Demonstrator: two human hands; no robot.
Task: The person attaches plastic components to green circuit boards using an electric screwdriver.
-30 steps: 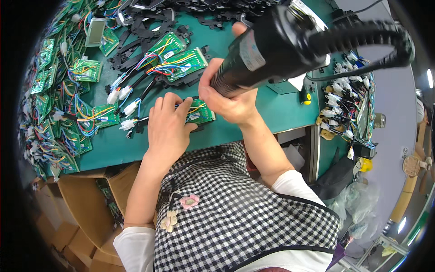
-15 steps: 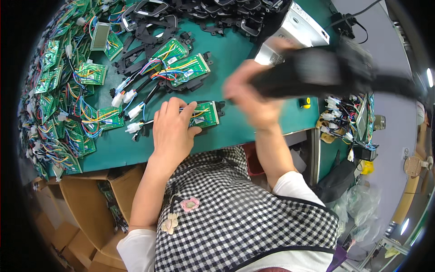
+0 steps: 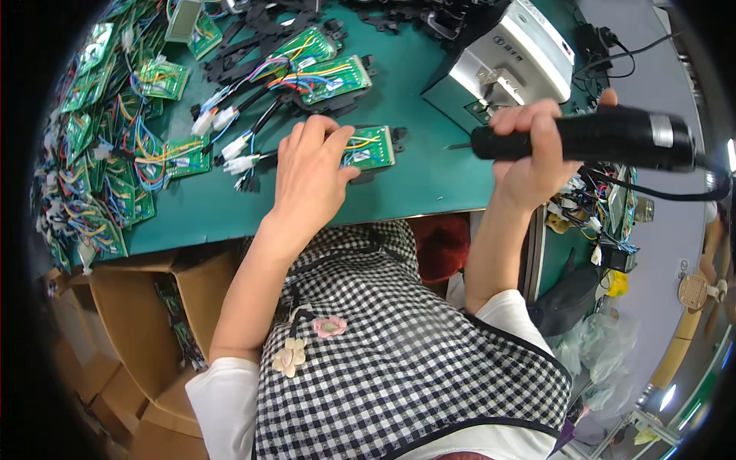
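My left hand (image 3: 310,165) is closed over the left end of a green circuit board (image 3: 372,148), which sits on a black plastic frame. Its fingertips cover part of the coloured wires, and white connectors (image 3: 241,164) stick out to the left. My right hand (image 3: 537,149) grips a black electric screwdriver (image 3: 606,140) lying level in the air. The thin bit (image 3: 458,146) points left, apart from the board and just in front of a silver-grey screw feeder (image 3: 529,54). Behind the held board lie two wired boards (image 3: 337,79) on black frames.
Wired circuit boards (image 3: 123,165) are heaped along the left of the green table (image 3: 414,184). Black plastic frames (image 3: 261,34) pile up at the back. More wired parts (image 3: 598,203) lie at the right, by the screwdriver's cable (image 3: 659,192). A cardboard box (image 3: 138,322) stands below.
My right hand has carried the screwdriver rightward, away from the held board, to the front of the screw feeder. The left hand keeps its hold, while the whole view has shifted.
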